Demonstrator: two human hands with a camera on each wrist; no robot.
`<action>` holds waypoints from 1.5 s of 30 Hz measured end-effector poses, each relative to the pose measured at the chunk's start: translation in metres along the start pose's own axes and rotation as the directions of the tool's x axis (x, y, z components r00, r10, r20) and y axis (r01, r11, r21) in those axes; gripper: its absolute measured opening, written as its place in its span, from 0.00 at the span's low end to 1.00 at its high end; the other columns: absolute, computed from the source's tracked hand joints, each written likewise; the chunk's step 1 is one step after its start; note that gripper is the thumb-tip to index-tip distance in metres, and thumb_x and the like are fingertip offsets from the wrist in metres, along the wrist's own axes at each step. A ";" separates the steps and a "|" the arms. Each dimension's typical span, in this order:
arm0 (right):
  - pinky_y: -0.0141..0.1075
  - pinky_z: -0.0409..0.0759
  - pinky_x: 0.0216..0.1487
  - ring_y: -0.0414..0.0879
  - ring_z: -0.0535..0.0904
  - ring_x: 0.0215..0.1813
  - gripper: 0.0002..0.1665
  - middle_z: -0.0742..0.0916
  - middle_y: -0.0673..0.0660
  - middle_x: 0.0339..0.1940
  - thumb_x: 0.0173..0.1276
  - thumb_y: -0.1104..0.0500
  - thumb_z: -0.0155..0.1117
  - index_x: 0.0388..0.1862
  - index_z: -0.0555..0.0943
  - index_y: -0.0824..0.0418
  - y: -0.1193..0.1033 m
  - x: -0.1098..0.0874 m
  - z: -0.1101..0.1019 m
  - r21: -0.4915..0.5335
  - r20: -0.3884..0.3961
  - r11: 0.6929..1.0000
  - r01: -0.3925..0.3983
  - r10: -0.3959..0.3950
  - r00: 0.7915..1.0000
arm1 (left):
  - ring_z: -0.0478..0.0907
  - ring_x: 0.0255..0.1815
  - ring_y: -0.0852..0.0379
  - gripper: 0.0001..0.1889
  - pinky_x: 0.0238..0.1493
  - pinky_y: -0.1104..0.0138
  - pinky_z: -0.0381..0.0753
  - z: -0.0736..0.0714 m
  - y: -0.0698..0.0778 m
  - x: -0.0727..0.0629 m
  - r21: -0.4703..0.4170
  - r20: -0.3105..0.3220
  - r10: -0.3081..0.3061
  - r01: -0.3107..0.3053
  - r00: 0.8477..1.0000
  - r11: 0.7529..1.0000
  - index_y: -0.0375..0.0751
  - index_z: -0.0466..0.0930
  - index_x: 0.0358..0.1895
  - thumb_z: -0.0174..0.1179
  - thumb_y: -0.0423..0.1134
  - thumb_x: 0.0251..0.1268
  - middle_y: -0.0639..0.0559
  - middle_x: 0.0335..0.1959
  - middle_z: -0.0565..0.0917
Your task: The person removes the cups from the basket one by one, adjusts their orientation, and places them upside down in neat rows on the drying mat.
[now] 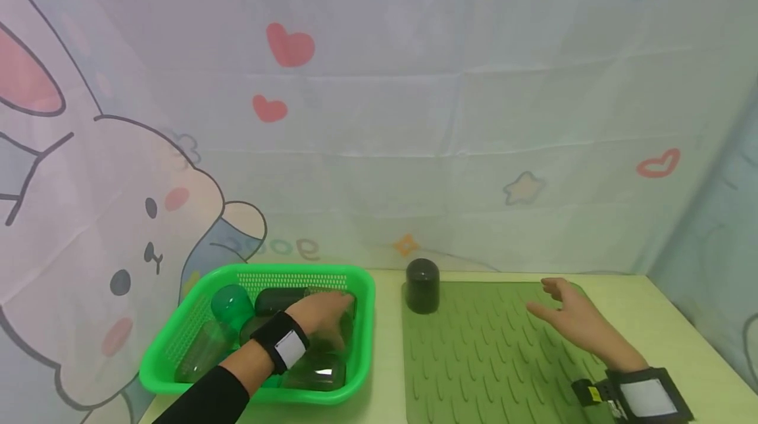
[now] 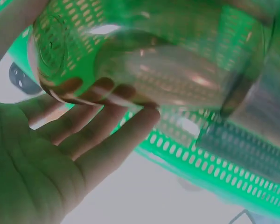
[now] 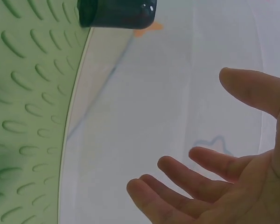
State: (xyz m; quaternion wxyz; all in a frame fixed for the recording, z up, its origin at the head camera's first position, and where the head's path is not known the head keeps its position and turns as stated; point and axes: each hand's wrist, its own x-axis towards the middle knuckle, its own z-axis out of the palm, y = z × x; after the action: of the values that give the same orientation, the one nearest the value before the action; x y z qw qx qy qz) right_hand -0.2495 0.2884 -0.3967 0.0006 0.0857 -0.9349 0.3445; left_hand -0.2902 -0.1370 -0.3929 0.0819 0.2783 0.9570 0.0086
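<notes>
In the head view my left hand (image 1: 322,315) reaches down into the green basket (image 1: 365,345), at its right side. The left wrist view shows that hand (image 2: 42,154) holding a clear, faintly tinted drinking glass (image 2: 177,56), its thumb on one side and fingers along the other. Around it in the basket lie a green glass (image 1: 229,304), a dark glass (image 1: 278,299) and a clear glass (image 1: 204,348). My right hand (image 1: 571,318) hovers over the green mat (image 1: 474,358), fingers spread and holding nothing. A dark glass (image 1: 423,286) stands at the mat's back left corner.
The mat, covered in raised ridges, lies right of the basket on a pale yellow table (image 1: 387,345). Behind the table hangs a printed curtain (image 1: 379,167) with hearts, stars and a rabbit.
</notes>
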 end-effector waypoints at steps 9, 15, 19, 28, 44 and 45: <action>0.62 0.71 0.50 0.75 0.63 0.60 0.50 0.65 0.80 0.62 0.69 0.39 0.54 0.67 0.54 0.80 0.005 -0.004 -0.003 -0.047 0.028 0.999 -0.001 0.003 1.000 | 0.65 0.65 0.45 0.34 0.56 0.57 0.73 -0.010 -0.007 -0.004 0.005 0.070 -0.064 0.063 0.995 0.998 0.45 0.75 0.58 0.76 0.44 0.43 0.50 0.56 0.77; 0.62 0.70 0.50 0.75 0.62 0.61 0.49 0.65 0.79 0.63 0.69 0.39 0.54 0.67 0.55 0.78 0.006 -0.007 -0.004 -0.046 0.030 0.999 -0.014 0.015 0.999 | 0.60 0.69 0.43 0.40 0.60 0.54 0.69 -0.013 -0.016 -0.007 -0.063 0.069 -0.086 0.090 0.994 0.994 0.41 0.70 0.65 0.75 0.44 0.45 0.45 0.62 0.73; 0.62 0.70 0.51 0.75 0.62 0.61 0.48 0.65 0.79 0.63 0.70 0.39 0.54 0.67 0.55 0.78 0.007 -0.007 -0.004 -0.037 0.023 0.999 -0.002 0.003 1.000 | 0.73 0.55 0.48 0.33 0.50 0.56 0.76 -0.016 -0.024 -0.010 -0.101 0.039 -0.082 0.085 0.996 0.991 0.39 0.75 0.56 0.76 0.42 0.42 0.46 0.51 0.77; 0.62 0.70 0.51 0.75 0.62 0.61 0.48 0.65 0.79 0.63 0.69 0.40 0.55 0.67 0.56 0.78 0.009 -0.008 -0.005 -0.033 0.021 0.999 -0.006 0.007 1.000 | 0.76 0.42 0.52 0.24 0.41 0.58 0.77 -0.017 -0.032 -0.016 -0.277 -0.031 -0.054 0.043 0.998 0.960 0.43 0.75 0.48 0.74 0.41 0.47 0.52 0.42 0.78; 0.61 0.71 0.50 0.75 0.62 0.61 0.49 0.64 0.79 0.63 0.69 0.38 0.54 0.68 0.54 0.76 0.014 -0.012 -0.008 -0.005 0.021 0.999 -0.043 0.043 0.999 | 0.72 0.56 0.45 0.32 0.50 0.52 0.74 -0.027 -0.034 -0.025 -0.417 -0.261 -0.080 -0.038 0.962 0.908 0.41 0.70 0.64 0.66 0.50 0.58 0.44 0.57 0.74; 0.61 0.71 0.50 0.75 0.62 0.61 0.48 0.64 0.79 0.63 0.70 0.39 0.54 0.68 0.54 0.76 0.014 -0.013 -0.008 -0.004 0.022 0.999 -0.042 0.042 0.999 | 0.72 0.56 0.45 0.32 0.49 0.52 0.74 -0.026 -0.033 -0.025 -0.429 -0.275 -0.094 -0.035 0.957 0.902 0.41 0.69 0.64 0.66 0.51 0.58 0.44 0.56 0.74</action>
State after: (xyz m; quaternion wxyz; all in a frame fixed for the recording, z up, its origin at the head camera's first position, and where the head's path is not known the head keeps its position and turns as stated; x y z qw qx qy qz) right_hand -0.2397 0.3060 -0.3997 -0.0166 0.0696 -0.9371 0.3417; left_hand -0.2911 -0.1778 -0.3652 0.0007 0.2344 0.9371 0.2585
